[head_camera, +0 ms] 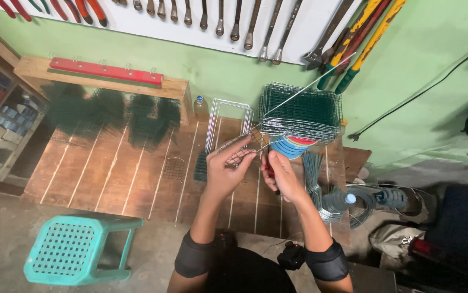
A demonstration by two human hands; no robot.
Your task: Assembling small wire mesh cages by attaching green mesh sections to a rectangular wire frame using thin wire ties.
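While a small wire mesh piece [238, 157] is pinched in the left hand [226, 172] above the tabletop [109, 173], a red-handled tool [270, 172] is gripped in the right hand [284, 176], with a long wire [304, 89] running up from the work. A stack of finished mesh frames [301, 111] is seen just behind; cut wire pieces [314, 171] and a wire coil [361, 203] remain unused at right.

small boxes [7, 122] | left shelf | stacked | blue, white, beige
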